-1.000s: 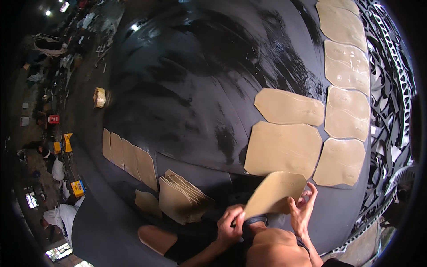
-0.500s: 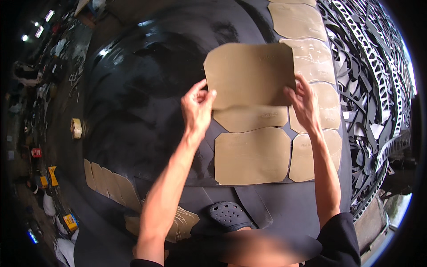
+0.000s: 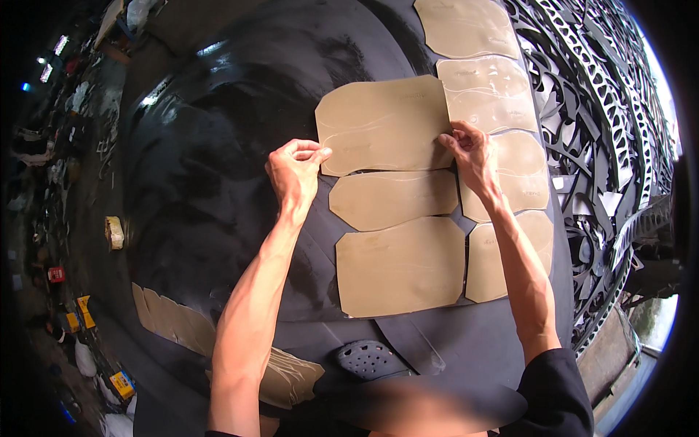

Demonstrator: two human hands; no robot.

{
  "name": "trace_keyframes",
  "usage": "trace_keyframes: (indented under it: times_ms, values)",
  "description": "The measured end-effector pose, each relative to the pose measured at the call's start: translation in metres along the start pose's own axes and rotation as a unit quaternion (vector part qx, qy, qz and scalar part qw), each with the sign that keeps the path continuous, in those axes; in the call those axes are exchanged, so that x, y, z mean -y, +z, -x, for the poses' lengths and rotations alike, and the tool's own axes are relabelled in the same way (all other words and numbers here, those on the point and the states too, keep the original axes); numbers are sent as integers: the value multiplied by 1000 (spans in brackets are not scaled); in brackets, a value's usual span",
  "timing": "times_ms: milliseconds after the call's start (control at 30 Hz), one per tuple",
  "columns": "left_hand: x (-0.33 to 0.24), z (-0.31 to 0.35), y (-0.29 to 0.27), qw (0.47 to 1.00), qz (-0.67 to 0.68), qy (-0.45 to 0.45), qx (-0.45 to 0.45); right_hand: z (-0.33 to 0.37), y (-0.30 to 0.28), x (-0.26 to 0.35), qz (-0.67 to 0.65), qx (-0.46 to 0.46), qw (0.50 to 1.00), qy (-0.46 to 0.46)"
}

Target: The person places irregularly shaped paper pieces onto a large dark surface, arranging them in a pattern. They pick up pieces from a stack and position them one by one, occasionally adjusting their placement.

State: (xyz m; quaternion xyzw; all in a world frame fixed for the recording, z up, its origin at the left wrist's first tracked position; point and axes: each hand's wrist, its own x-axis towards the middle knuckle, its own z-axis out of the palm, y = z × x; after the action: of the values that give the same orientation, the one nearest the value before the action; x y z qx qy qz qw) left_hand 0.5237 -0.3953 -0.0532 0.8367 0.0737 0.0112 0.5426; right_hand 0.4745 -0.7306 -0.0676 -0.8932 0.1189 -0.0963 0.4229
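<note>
We have the sheet (image 3: 386,120) clamped at both side edges, pinched near its lower corners by the left hand (image 3: 295,173) and the right hand (image 3: 473,156), probably because something so wide and thin stays truest when steadied from two sides. It lies over the black mat (image 3: 218,197), between our fingers and beyond them, with the narrow piece (image 3: 393,198) just nearer us than the grip and the column (image 3: 491,95) to its right, seemingly for close-set edges. Half a second ago it was tilted up, partly hiding the narrow piece; now it is nearly flat.
</note>
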Motion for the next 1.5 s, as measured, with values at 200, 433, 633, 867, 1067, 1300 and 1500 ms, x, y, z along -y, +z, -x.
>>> trace_keyframes:
  times_ms: [200, 433, 633, 867, 1067, 1300, 1500]
  values:
    - [4, 0, -2, 1000, -19, 19, -2, 5, 6, 16, 34, -25, 999, -14]
    - [-1, 3, -4, 988, -144, 56, 13, 19, 6, 41, 136, -64, 989, 2]
    - [12, 17, 15, 846, -403, 342, 76, 15, 40, 53, 236, -69, 950, -195]
    - [14, 51, 35, 880, -358, 286, 126, -21, 81, 32, 294, -6, 931, -215]
    - [3, 197, -39, 962, -152, 219, 56, 4, 94, 0, 374, -29, 891, -256]
    - [133, 420, -178, 744, -212, -340, -535, 119, 86, 60, 328, 132, 918, -178]
    - [204, 504, -179, 628, 44, -617, -473, 305, 181, 219, 51, 423, 834, -352]
